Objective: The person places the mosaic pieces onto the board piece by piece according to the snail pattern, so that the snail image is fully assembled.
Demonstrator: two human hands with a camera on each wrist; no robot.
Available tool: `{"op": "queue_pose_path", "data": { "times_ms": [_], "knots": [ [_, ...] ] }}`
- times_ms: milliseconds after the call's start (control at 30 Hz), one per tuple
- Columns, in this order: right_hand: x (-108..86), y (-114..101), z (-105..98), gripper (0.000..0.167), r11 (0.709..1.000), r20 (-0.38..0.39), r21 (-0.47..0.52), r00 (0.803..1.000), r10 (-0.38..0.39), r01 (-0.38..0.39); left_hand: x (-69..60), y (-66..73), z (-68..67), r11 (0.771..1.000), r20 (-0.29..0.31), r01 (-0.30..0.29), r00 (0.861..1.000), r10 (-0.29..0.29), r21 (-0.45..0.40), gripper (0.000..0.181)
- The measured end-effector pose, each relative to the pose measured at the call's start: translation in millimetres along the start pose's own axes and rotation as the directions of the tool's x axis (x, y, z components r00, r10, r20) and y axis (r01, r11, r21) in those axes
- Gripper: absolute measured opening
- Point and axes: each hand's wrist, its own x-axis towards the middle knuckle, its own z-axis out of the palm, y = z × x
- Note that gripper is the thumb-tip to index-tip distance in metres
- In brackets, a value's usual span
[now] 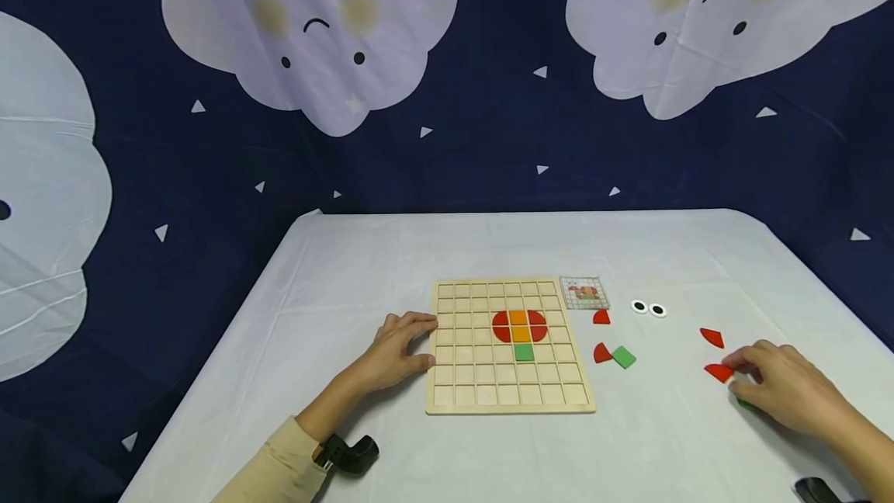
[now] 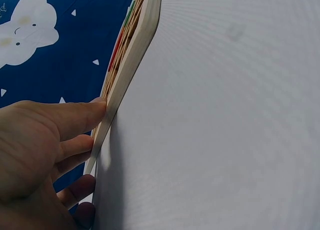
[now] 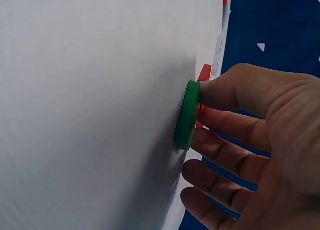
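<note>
A wooden grid board (image 1: 461,402) lies on the table with red quarter-circles (image 1: 500,319), orange squares (image 1: 518,317) and a green square (image 1: 524,352) in its cells. My left hand (image 1: 394,352) rests at the board's left side, thumb and fingertips touching the edge. To the right, my right hand (image 1: 789,386) pinches the corner of a loose red quarter-circle piece (image 1: 718,372) between thumb and index finger. A green piece (image 3: 187,115) is close by the thumb in the right wrist view, mostly hidden under the hand in the head view.
A small picture card (image 1: 584,293) touches the board's upper right. Near it lie two loose red quarter-circles, a tilted green square (image 1: 624,357) and two round eye pieces (image 1: 648,308). Another red piece (image 1: 712,338) lies above my right fingers. A dark cloud-patterned cloth hangs behind the table.
</note>
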Motion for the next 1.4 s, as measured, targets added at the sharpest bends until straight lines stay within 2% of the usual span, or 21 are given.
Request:
{"op": "queue_pose_path", "data": {
  "times_ms": [300, 467, 833, 967, 1100, 1167, 1400],
  "knots": [
    [1.9, -4.9, 6.3, 0.025, 0.997, -0.066, -0.017, 0.995, -0.076, 0.075, -0.3, 0.4, 0.0, 1.000, 0.003, 0.011, 1.000, -0.011, -0.007, 0.056],
    [7.4, -8.0, 8.1, 0.026, 0.993, -0.071, 0.003, 0.991, -0.116, 0.116, 0.5, 0.8, -0.3, 1.000, 0.010, 0.011, 1.000, -0.011, -0.012, 0.056],
    [12.3, -15.7, 10.4, 0.022, 0.979, -0.180, -0.006, 0.963, -0.202, 0.204, 0.8, 0.5, -0.4, 1.000, 0.007, 0.013, 1.000, -0.012, -0.017, 0.056],
    [20.4, -36.5, 9.3, 0.023, 0.977, -0.176, -0.001, 0.962, -0.211, 0.214, 0.3, 0.1, -0.1, 1.000, 0.005, 0.009, 1.000, -0.009, -0.016, 0.056],
    [33.8, -70.2, 7.8, 0.023, 0.976, -0.099, 0.041, 0.973, -0.207, 0.212, -0.1, -0.7, 0.2, 1.000, 0.001, 0.004, 1.000, -0.004, -0.014, 0.056],
    [41.5, -88.1, 7.9, 0.023, 0.972, -0.071, 0.072, 0.973, -0.219, 0.224, -0.2, -1.0, 0.4, 1.000, 0.000, 0.005, 1.000, -0.005, -0.014, 0.056],
    [64.5, -142.7, 20.5, 0.021, 0.931, -0.082, 0.151, 0.943, -0.322, 0.331, 0.5, -1.0, 1.0, 1.000, -0.003, -0.002, 1.000, 0.002, -0.003, 0.056]
  ]
}}
